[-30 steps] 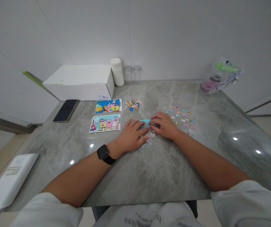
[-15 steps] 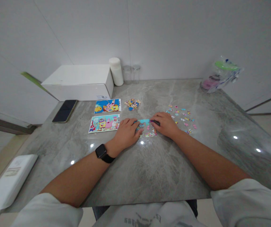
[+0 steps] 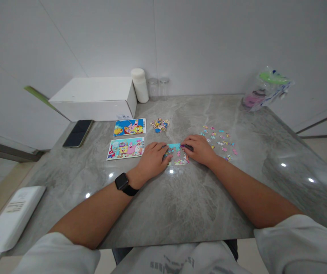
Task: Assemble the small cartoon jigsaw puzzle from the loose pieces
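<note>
While both forearms [image 3: 103, 209] cross the worktop's near edge [image 3: 177, 239], your loosely spread left hand [image 3: 152, 159] touches the jigsaw puzzle [image 3: 178, 148]; your right hand [image 3: 199, 149] curls, its grip unclear.

the left grip [image 3: 152, 158] hides the left side of the partly built puzzle [image 3: 176, 146], what lies under the right grip [image 3: 200, 149] cannot be told, prints on the loose pieces [image 3: 224, 149] beyond it are too small to read, and the sleeves [image 3: 57, 251] behind both grips run off the bottom edge.
</note>
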A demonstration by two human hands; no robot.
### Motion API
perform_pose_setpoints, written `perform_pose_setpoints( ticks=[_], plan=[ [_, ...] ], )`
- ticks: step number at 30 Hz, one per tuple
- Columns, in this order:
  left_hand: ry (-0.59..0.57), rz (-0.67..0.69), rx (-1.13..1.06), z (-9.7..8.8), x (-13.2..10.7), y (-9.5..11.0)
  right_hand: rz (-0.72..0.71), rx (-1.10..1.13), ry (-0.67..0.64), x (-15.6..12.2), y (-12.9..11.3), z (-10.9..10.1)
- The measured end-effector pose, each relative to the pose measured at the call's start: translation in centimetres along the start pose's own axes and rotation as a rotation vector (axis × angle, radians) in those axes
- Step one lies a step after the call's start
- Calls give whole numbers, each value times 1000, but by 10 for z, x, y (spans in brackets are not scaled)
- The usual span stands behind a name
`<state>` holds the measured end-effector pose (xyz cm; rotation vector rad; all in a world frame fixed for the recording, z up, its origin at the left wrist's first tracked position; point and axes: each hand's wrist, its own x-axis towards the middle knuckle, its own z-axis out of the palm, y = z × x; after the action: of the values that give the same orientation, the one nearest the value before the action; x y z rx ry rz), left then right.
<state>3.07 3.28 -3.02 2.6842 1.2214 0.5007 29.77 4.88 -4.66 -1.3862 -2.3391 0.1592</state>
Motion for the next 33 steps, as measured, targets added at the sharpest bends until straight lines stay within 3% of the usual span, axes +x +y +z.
perform_pose_setpoints(
  ticks=[9,13,17,20,23,26,29,33],
  plan=[
    [56,-32,-48,-9,-2,-1,-6,68,6,0,-3,-8],
    [89,-60,-97,-35,-2,-7,-31,82,5,2,-3,-26],
    [-8,-3,-118,-64,-12,-15,-69,78,-10,0,-3,-57],
    [-36,-13,-92,-72,-29,-23,-71,74,1,-10,-7,-71],
    [-27,-15,-106,-63,-47,-33,-103,98,-44,-26,-16,-63],
    [31,-12,-139,-47,-57,-41,-142,138,-79,-44,-23,-41],
    [44,9,-127,-38,-59,-45,-175,151,-55,-54,-26,-22],
    [26,45,-118,-35,-57,-47,-190,161,-41,-55,-25,-15]
  ],
)
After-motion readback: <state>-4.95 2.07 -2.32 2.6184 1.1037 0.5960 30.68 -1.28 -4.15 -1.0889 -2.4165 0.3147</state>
